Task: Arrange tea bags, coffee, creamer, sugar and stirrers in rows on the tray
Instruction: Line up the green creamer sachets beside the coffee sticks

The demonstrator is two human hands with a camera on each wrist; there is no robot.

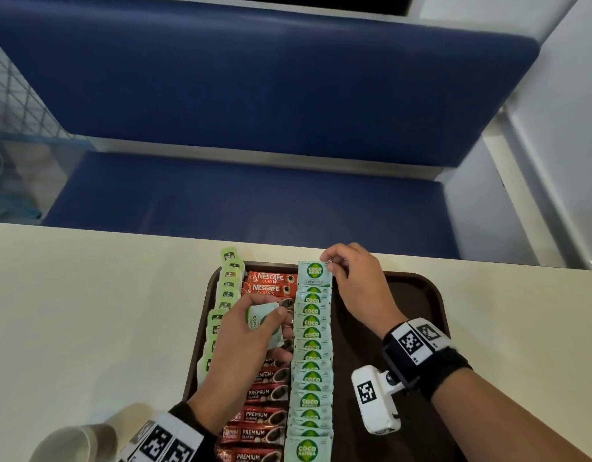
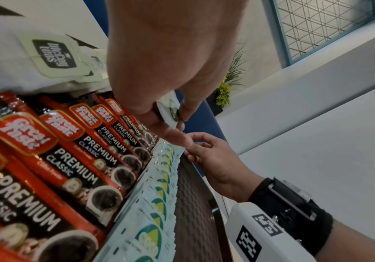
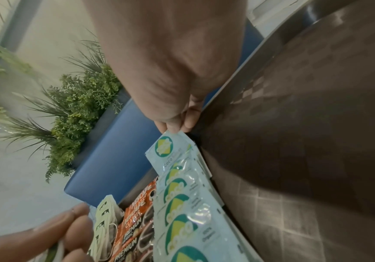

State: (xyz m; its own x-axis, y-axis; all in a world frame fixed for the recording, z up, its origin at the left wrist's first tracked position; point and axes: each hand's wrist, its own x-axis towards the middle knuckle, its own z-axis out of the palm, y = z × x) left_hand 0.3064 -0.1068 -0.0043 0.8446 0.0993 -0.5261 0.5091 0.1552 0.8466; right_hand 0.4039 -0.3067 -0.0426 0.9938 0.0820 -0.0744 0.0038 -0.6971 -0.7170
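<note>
Brown tray (image 1: 414,295) on cream table (image 1: 87,295), three rows of sachets laid out.

Left row: pale green tea bags (image 1: 228,285). Middle row: red coffee sachets (image 1: 271,283), overlapping. Right row: Coco Natura sugar sachets (image 1: 312,345), overlapping, running from the near edge to the far rim. Right hand (image 1: 358,281) pinches the corner of the farthest sugar sachet (image 1: 314,273) at the far rim of the tray. Left hand (image 1: 241,348), over the coffee row, grips spare sugar sachets (image 1: 264,325) between thumb and fingers. Blue bench (image 1: 254,195) behind the table.

Sugar sachets (image 1: 312,355) right of coffee sachets (image 1: 263,413)
</note>
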